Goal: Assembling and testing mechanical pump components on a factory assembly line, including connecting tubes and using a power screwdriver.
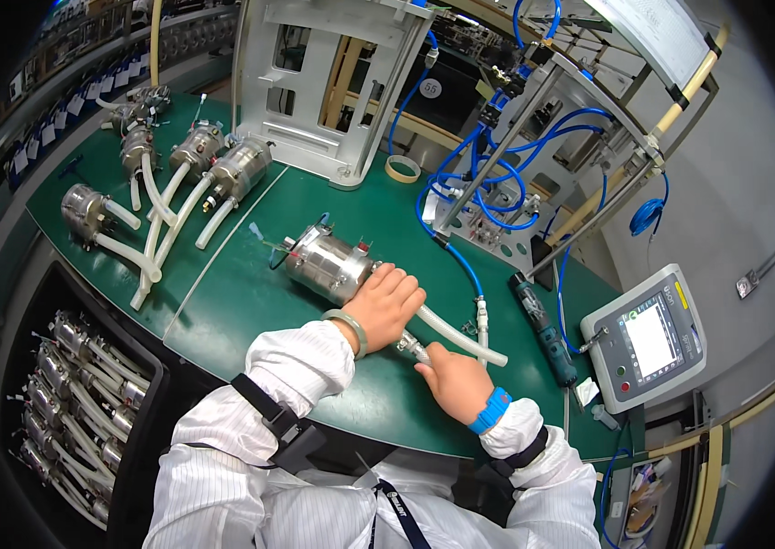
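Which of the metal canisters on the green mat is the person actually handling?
The lone canister at mat centre, under the left hand; the others lie untouched in a cluster at far left.

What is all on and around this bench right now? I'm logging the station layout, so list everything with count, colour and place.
metal canister: one, silver, mid-mat, under the left hand
translucent hose: one, whitish, running right from the canister
hosed canisters: about five, silver with white hoses, mat's far left
black bin: one, holds more hosed canisters, lower left
tape roll: one, tan, far mat
metal frame: one, grey, far centre
blue tubing: several loops, on the right-hand fixture
power screwdriver: one, dark teal, right mat
touchscreen controller: one, grey, far right
green mat: one, covers bench
left hand: on the canister's end, grey bracelet
right hand: at the hose fitting, blue wristband
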`<state>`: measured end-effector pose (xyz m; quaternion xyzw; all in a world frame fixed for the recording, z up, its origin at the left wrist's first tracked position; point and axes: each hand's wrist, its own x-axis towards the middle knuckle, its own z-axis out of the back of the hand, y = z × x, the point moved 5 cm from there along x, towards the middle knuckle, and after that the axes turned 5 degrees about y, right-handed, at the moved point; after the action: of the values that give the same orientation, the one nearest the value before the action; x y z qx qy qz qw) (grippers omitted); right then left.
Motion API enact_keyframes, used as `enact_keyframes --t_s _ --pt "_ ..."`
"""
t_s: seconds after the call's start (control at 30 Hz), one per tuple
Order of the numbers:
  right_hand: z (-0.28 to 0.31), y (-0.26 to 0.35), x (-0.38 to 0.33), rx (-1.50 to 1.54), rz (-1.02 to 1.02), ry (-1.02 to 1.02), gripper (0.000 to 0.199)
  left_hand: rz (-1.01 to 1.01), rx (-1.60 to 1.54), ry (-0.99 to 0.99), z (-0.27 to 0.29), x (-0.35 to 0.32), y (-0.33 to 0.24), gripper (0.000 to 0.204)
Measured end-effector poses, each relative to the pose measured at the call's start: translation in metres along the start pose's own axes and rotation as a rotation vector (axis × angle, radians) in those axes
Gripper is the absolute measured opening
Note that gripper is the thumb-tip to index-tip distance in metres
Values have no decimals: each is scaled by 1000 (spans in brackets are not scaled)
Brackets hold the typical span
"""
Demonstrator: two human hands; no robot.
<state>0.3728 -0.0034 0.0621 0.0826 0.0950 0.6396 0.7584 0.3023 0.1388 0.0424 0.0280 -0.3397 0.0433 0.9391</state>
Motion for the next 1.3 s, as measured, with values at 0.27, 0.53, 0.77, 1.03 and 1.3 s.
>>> enact_keyframes --t_s 0.27,0.53,0.77,1.03,1.3 --pt "-33 -28 -6 1131 -247 439 31 -28 -39 -13 1 3 -2 28" --pt "-24 -17 -9 1176 -234 457 31 -38 -32 -17 -1 1 -5 28" --pt "-8 -6 -12 235 26 9 32 -32 -49 -19 -5 3 -8 28" --pt "-27 -6 -22 1608 -391 626 30 -39 -63 -51 -4 2 -12 28" --pt "-26 -5 -22 1419 -355 542 32 -53 -28 -19 -5 -1 -12 29"
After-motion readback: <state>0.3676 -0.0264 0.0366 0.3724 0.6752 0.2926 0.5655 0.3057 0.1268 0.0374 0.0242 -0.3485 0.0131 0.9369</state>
